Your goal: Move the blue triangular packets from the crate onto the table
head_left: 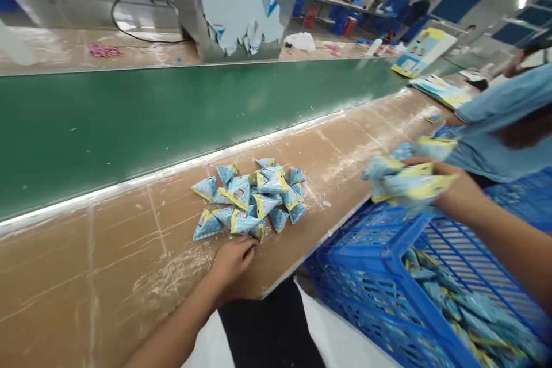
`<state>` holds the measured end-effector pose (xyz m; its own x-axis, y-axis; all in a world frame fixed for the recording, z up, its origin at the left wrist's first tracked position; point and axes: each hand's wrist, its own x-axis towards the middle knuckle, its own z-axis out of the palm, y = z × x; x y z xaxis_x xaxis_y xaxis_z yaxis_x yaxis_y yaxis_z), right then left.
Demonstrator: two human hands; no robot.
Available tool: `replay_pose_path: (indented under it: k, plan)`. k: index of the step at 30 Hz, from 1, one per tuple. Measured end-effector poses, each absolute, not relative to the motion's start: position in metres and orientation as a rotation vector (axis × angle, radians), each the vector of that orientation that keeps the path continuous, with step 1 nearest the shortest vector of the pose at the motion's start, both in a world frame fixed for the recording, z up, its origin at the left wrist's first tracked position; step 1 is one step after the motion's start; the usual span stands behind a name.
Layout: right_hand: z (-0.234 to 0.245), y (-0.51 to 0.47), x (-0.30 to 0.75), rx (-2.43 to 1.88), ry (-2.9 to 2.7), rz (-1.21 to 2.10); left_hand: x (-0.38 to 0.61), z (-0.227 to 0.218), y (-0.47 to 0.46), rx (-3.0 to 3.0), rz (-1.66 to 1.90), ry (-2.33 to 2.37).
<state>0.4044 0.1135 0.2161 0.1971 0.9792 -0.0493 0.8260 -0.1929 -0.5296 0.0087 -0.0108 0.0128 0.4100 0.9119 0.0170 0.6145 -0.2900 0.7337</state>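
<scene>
Sachets (252, 198) heaped mid-frame on worktop (107, 276); left hand (233, 259) at heap's near edge, fingers curled, nothing visibly held; right hand (448, 187) at right, fingers closed on loose bunch of sachets (405, 181) above blue crate (388, 253); risk: overfull grip, outer sachets may slip, miss crate rim; heap near worktop edge could spill.

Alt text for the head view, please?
The right hand lifts a bunch of blue-and-yellow sachets over a blue plastic crate; the left hand rests beside a pile of triangular sachets on the brown table.
</scene>
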Motion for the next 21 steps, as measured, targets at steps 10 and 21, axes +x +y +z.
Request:
replay_pose_path:
  k: [10,21]
  plan:
    - [0.167,0.182,0.200,-1.405,-2.387,1.007,0.013,0.006,-0.017,2.045,0.575,1.333]
    - [0.119,0.247,0.122,-1.328,-2.961,0.449,0.013,0.007,-0.015,2.041,0.556,1.334]
